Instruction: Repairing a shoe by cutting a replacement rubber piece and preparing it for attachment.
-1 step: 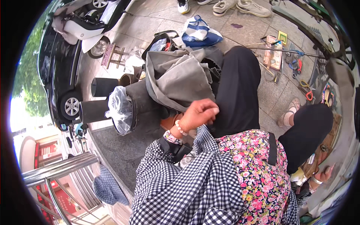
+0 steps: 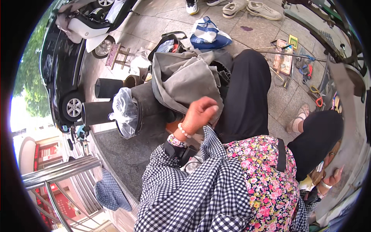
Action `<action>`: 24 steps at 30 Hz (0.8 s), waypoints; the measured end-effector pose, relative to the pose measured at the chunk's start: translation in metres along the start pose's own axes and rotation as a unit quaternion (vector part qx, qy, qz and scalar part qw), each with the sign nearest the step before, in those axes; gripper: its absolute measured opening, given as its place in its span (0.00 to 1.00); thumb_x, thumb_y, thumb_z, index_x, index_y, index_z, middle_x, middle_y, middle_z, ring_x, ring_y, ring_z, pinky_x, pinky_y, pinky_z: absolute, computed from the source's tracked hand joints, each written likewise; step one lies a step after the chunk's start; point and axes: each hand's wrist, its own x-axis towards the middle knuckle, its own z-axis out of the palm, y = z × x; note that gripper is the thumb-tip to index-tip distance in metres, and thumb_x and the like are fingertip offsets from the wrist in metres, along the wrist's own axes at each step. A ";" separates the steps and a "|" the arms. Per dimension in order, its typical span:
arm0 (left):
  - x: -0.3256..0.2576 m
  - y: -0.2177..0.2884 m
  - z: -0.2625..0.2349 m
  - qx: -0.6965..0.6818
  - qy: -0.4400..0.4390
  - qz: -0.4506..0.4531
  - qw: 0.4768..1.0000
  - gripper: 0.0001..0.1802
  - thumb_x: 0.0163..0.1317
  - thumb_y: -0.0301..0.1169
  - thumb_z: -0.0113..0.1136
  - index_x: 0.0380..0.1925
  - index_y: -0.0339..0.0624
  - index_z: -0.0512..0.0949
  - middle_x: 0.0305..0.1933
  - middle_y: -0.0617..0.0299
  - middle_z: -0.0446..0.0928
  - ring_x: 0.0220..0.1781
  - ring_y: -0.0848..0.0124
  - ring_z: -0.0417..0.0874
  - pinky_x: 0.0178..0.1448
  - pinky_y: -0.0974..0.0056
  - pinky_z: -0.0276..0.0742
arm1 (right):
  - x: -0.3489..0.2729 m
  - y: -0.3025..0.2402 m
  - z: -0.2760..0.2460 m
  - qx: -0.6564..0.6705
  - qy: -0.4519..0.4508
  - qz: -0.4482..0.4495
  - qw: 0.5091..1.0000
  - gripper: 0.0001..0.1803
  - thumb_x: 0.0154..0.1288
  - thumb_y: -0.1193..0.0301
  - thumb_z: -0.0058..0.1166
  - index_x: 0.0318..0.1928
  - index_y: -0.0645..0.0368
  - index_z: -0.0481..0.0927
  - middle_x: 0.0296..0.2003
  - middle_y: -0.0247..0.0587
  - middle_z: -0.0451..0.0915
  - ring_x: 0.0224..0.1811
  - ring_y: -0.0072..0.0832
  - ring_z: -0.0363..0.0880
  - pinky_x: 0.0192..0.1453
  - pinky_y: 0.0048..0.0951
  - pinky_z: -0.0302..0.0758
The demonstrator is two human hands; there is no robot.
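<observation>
My left hand (image 2: 201, 114), a beaded bracelet at its wrist, is raised before a heap of grey cloth (image 2: 185, 79) beside my knee. Its fingers curl in toward the thumb; what they hold, if anything, is hidden. Under the wrist an orange-brown thing (image 2: 172, 127) shows in part. Out at the far right, beyond my other knee, my right hand (image 2: 332, 179) is small in view with its fingers drawn together. Something thin and pinkish seems to stick up at its fingertips, too small to name. A greyish sheet (image 2: 353, 135) runs beside that hand.
Black cylinders (image 2: 96, 114) and a plastic bag (image 2: 125, 110) stand at left. Ahead lie a blue-and-white bag (image 2: 208, 33) and pale shoes (image 2: 263, 10). Scissors (image 2: 317, 96) and other tools lie at right, near a dark metal frame (image 2: 317, 31). A metal railing (image 2: 62, 170) rises lower left.
My left hand has moved up and leftward, its fingers curled in more. My right hand has shifted a little. The greyish sheet now covers more of the wooden board at right.
</observation>
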 end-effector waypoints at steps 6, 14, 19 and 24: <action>0.048 -0.066 -0.125 0.464 0.451 0.035 0.762 0.30 0.45 0.33 0.65 0.47 0.30 0.65 0.48 0.43 0.66 0.51 0.48 0.67 0.54 0.55 0.66 | 0.069 0.045 0.146 -0.037 -0.094 0.157 0.982 0.31 0.57 0.71 0.48 0.61 0.57 0.57 0.53 0.43 0.68 0.53 0.36 0.68 0.51 0.42 0.72; 0.092 -0.104 -0.192 0.386 0.402 -0.187 0.809 0.18 0.47 0.35 0.58 0.36 0.33 0.76 0.39 0.47 0.77 0.41 0.51 0.77 0.45 0.55 0.72 | 0.093 0.081 0.224 0.103 -0.092 0.296 0.945 0.35 0.48 0.81 0.55 0.58 0.49 0.62 0.52 0.35 0.70 0.55 0.33 0.68 0.49 0.39 0.72; 0.073 0.021 -0.153 -0.256 0.353 0.113 0.893 0.07 0.57 0.24 0.50 0.36 0.36 0.74 0.34 0.64 0.76 0.34 0.76 0.75 0.40 0.71 0.70 | 0.091 0.093 0.233 0.077 -0.222 0.333 0.913 0.34 0.49 0.79 0.56 0.59 0.57 0.60 0.52 0.43 0.70 0.52 0.37 0.71 0.52 0.44 0.71; 0.034 0.112 -0.108 -0.292 0.217 0.263 0.894 0.07 0.59 0.24 0.52 0.37 0.36 0.75 0.36 0.63 0.77 0.37 0.76 0.77 0.45 0.72 0.71 | 0.112 0.105 0.276 0.165 -0.323 0.418 0.833 0.28 0.59 0.71 0.52 0.59 0.58 0.59 0.51 0.44 0.71 0.53 0.34 0.72 0.58 0.37 0.68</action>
